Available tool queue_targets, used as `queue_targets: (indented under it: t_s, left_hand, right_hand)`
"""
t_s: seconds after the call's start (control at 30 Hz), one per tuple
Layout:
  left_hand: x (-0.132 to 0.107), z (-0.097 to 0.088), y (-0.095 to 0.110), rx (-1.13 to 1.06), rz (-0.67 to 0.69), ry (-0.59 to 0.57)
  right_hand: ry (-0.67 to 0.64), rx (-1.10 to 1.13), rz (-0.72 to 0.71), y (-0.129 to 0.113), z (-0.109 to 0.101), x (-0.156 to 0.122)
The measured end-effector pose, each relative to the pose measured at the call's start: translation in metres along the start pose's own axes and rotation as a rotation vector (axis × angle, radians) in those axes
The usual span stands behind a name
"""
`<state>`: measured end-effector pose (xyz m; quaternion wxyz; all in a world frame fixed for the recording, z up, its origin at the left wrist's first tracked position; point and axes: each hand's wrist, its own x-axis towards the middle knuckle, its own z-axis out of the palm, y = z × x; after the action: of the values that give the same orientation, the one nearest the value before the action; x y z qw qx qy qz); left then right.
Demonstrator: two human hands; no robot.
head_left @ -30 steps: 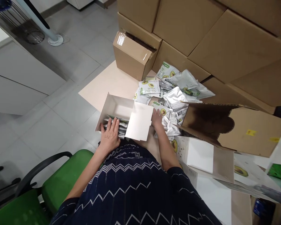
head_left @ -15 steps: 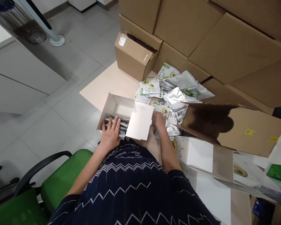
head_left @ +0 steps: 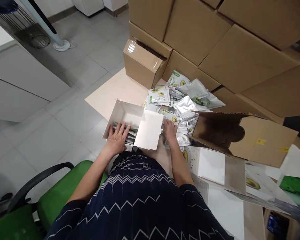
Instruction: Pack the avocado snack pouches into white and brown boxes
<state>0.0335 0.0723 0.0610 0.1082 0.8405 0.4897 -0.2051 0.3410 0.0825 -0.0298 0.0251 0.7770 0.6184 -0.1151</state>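
Right hand at pouch pile, left hand over white box

Head view, only one. Right hand (head_left: 169, 130) is at the near edge of the pouch pile (head_left: 186, 106). Avocado-print pouch (head_left: 168, 115) lies just beyond its fingertips, away from the body; near end hidden by the hand, so long axis unclear. Right hand is clearly the nearer one; the white box (head_left: 130, 111) and its side flap (head_left: 149, 130) sit between the pile and the left hand (head_left: 117, 138). Right fingers bent, tips hidden: can't tell if they grip anything. Left fingers spread, closed on nothing, over the packed pouches (head_left: 133, 132) inside the box, apparently touching.

Counts: two hands; one white box under the left; one open brown carton (head_left: 255, 133) right of the pile; one smaller brown carton (head_left: 140, 63) behind. Packed pouches: several, edges overlap, no exact count. Pile: many, overlapping, uncountable; two fronts read "Super Meal".
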Motion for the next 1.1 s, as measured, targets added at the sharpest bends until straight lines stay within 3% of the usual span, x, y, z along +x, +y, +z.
queue_targets:
  t_s: [0.17,0.3,0.4,0.5,0.6,0.77,0.9,1.1]
  left_hand:
    - [-0.005,0.006,0.001,-0.033,0.0,0.067]
    - [-0.005,0.013,-0.001,-0.044,0.015,0.129]
    - [-0.005,0.015,-0.002,-0.046,0.02,0.142]
    - [-0.005,0.013,-0.001,-0.05,0.007,0.115]
    - [-0.005,0.01,0.0,-0.052,-0.004,0.088]
    - [-0.006,0.008,0.001,-0.053,-0.005,0.076]
    - [-0.008,0.006,0.001,-0.058,-0.004,0.078]
    - [-0.007,0.008,0.0,-0.069,0.002,0.068]
  right_hand:
    - [0.307,0.355,0.209,0.036,-0.061,-0.013]
    - [0.587,0.645,0.028,0.05,-0.126,-0.051]
    - [0.543,0.753,-0.132,0.029,-0.162,-0.076]
    - [0.313,0.732,-0.359,-0.016,-0.176,-0.076]
    - [0.086,0.608,-0.55,-0.07,-0.173,-0.058]
    - [-0.097,0.333,-0.604,-0.139,-0.15,-0.017]
    - [-0.226,0.203,-0.649,-0.165,-0.119,0.015]
    - [-0.468,0.1,-0.729,-0.182,-0.075,0.043]
